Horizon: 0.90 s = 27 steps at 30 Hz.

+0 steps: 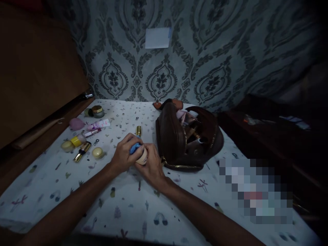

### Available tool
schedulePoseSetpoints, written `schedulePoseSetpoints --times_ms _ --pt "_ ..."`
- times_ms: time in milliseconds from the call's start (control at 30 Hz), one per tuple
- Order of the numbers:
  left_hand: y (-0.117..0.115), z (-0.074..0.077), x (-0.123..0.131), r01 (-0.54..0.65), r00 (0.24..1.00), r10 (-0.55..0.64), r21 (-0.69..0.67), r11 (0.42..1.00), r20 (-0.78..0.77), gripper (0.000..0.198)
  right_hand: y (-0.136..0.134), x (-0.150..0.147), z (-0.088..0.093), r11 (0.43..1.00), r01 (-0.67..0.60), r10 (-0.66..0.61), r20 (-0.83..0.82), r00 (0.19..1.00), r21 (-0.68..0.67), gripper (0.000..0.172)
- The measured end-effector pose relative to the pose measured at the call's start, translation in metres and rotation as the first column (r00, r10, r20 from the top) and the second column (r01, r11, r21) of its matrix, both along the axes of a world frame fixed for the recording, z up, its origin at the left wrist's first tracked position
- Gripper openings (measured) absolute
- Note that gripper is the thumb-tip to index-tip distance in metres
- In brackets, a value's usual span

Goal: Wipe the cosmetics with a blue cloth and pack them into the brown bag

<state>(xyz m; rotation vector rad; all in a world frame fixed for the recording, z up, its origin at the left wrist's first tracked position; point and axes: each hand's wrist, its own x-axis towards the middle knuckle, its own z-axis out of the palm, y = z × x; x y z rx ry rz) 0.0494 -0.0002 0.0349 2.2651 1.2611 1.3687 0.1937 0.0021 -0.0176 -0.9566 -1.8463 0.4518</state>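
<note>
My left hand (124, 153) is closed on a crumpled blue cloth (134, 147) and presses it against a small cream-coloured container (142, 157). My right hand (152, 165) grips that container from the other side, its fingers wrapped around it, so much of its shape is covered. Just beyond my hands is a gold-capped cosmetic tube (138, 131). Right of them sits an unzipped dark brown toiletry bag (170, 136), with several cosmetics inside, including pinkish items (188, 118).
At the left lie a gold-lidded jar (97, 111), a pink sponge (77, 124), a pink-and-white tube (98, 125), a yellow-banded bottle (77, 140), a black-and-gold lipstick tube (82, 151) and a round yellowish container (98, 152). A patterned wall (161, 78) rises behind the printed cloth (115, 218). A blurred patch covers the right.
</note>
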Motion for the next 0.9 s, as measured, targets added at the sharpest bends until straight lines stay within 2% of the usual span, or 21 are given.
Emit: schedulePoseSetpoints --times_ms 167,333,400,533,667,767,900 --pt "-0.0004 0.0017 0.0004 -0.019 1.000 0.019 -0.002 1.000 -0.015 0.017 -0.0015 0.0006 0.0002 0.999 0.012 -0.011 0.057 0.998 -0.034 0.043" --pt "0.0002 0.0074 -0.0042 0.032 0.998 -0.028 0.068 0.997 -0.053 0.015 -0.0023 0.0033 0.0032 0.996 -0.052 0.059 0.111 0.992 -0.066 0.078" --pt "0.0006 0.0091 -0.0064 0.031 0.997 -0.024 0.097 0.995 -0.076 0.013 -0.0013 0.0052 0.0049 0.992 -0.081 0.094 0.140 0.986 -0.094 0.083" --pt "0.0021 0.0091 -0.0085 0.014 0.993 0.001 0.124 0.992 -0.118 0.013 0.0013 0.0086 0.0064 0.987 -0.126 0.139 0.134 0.981 -0.101 0.068" --pt "0.0018 0.0076 -0.0063 -0.003 0.991 0.020 0.130 0.992 -0.130 0.014 -0.0004 0.0083 0.0057 0.996 -0.067 0.073 0.108 0.992 -0.061 0.054" --pt "-0.0002 0.0074 -0.0043 -0.019 0.993 0.034 0.129 0.991 -0.113 0.014 -0.0020 0.0069 0.0054 1.000 -0.008 0.011 0.109 0.994 -0.025 0.050" --pt "-0.0018 0.0071 -0.0038 -0.045 0.994 0.056 0.120 0.992 -0.089 0.014 -0.0016 0.0080 0.0069 1.000 -0.025 0.025 0.111 0.993 -0.006 0.055"
